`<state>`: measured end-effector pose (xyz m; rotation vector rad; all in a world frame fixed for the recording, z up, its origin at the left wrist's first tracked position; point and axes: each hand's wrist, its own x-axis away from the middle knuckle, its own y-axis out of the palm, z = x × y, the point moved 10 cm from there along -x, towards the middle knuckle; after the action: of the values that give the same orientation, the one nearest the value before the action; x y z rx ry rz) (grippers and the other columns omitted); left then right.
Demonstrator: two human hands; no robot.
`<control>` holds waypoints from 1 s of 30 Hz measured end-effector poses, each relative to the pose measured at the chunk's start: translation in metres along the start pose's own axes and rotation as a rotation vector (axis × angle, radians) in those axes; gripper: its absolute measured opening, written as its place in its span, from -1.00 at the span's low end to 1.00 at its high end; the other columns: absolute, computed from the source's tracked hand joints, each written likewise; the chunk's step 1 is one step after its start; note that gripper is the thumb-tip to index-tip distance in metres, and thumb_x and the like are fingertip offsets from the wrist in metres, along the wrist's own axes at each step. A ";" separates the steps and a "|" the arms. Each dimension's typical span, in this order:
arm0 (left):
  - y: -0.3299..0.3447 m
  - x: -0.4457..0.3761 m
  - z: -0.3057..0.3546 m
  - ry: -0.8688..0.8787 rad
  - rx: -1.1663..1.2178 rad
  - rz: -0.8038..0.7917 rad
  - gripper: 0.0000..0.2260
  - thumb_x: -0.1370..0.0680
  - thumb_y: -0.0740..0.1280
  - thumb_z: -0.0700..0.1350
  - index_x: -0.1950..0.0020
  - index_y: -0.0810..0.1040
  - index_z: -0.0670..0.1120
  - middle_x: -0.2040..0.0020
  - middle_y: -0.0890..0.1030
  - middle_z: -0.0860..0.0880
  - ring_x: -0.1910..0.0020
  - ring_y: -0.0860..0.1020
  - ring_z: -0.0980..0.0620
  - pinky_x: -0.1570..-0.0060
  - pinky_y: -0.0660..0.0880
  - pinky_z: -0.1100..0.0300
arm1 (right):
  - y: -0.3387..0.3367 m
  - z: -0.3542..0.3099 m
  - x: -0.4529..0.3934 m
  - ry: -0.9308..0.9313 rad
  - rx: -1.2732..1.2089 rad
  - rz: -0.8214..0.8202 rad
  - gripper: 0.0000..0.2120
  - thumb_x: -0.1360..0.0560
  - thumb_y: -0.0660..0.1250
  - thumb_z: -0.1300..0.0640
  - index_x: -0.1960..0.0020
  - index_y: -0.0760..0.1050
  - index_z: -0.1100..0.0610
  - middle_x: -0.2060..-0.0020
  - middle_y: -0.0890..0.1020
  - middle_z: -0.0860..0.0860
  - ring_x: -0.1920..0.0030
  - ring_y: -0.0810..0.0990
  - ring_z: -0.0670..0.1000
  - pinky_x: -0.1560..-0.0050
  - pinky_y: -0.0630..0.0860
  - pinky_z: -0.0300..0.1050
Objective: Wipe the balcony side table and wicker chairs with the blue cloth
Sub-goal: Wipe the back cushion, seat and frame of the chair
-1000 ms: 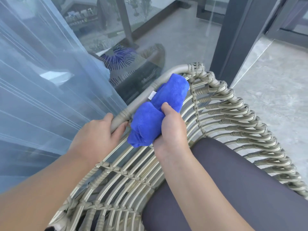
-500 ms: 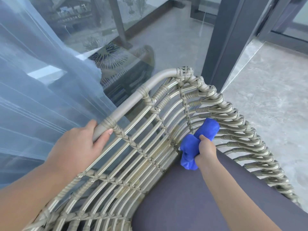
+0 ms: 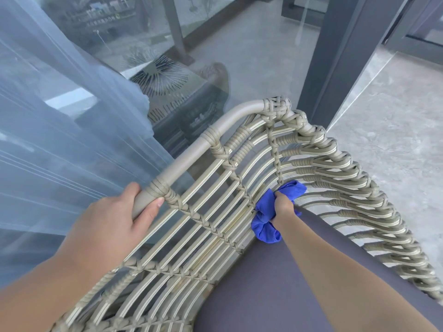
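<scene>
Blue cloth (image 3: 275, 212), bunched in the right hand (image 3: 284, 207), presses the wicker chair (image 3: 323, 164) low at frame centre; the left hand (image 3: 115, 219) clasps its rail. Side table not visibly wiped.

A wicker chair (image 3: 239, 183) is seen from above, its woven back and side curving round a dark grey seat cushion (image 3: 275, 283). The smooth top rail at the near left is gripped by the left hand (image 3: 115, 226), fingers curled over the rail and thumb laid along its inner side. A bunched blue cloth (image 3: 266, 212) is clutched in the right hand (image 3: 284, 207) and pressed against the woven slats low in the far corner, just above the cushion. A sheer curtain (image 3: 60, 140) hangs at the left, beside the rail. A glass panel (image 3: 251, 56) and a dark frame post (image 3: 335, 68) are seen beyond the chair, with pale stone floor (image 3: 395, 140) at the right.
</scene>
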<state>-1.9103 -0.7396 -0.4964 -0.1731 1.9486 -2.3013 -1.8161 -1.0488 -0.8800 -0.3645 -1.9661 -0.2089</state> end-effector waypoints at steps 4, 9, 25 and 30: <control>0.002 -0.001 -0.003 -0.003 -0.011 -0.009 -0.63 -0.53 0.13 0.31 0.18 0.34 0.02 0.57 0.37 0.04 0.57 0.40 -0.02 0.52 0.31 0.13 | 0.002 -0.018 0.055 -0.004 0.033 0.037 -0.86 -0.69 0.20 0.05 -0.18 0.41 0.11 -0.02 0.54 0.08 -0.19 0.53 0.19 -0.41 0.45 0.20; 0.002 -0.001 -0.004 -0.009 -0.007 -0.015 -0.63 -0.53 0.10 0.33 0.19 0.31 0.04 0.55 0.39 0.03 0.53 0.44 -0.11 0.49 0.34 0.08 | 0.014 -0.028 0.084 -0.042 0.003 0.001 -0.88 -0.69 0.19 0.08 -0.14 0.39 0.12 0.09 0.49 0.01 -0.15 0.51 0.16 -0.42 0.43 0.13; 0.004 -0.003 -0.007 -0.002 -0.004 0.017 -0.61 -0.54 0.08 0.35 0.22 0.26 0.05 0.54 0.40 0.04 0.54 0.40 0.01 0.49 0.33 0.09 | 0.068 -0.084 0.224 -0.135 -0.243 -0.280 -0.87 -0.70 0.23 0.12 -0.20 0.46 0.16 0.10 0.59 0.03 0.07 0.60 0.06 -0.27 0.55 0.07; 0.006 -0.003 -0.006 0.017 -0.032 0.023 -0.61 -0.54 0.08 0.35 0.22 0.25 0.05 0.55 0.40 0.04 0.56 0.41 0.01 0.51 0.38 0.09 | 0.083 -0.110 0.267 -0.137 -0.375 -0.394 -0.80 -0.68 0.25 0.15 -0.23 0.53 0.22 -0.01 0.63 0.11 -0.02 0.62 0.15 -0.29 0.55 0.16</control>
<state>-1.9085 -0.7348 -0.5036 -0.1342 1.9860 -2.2656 -1.7939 -0.9627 -0.5926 -0.2307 -2.1195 -0.8312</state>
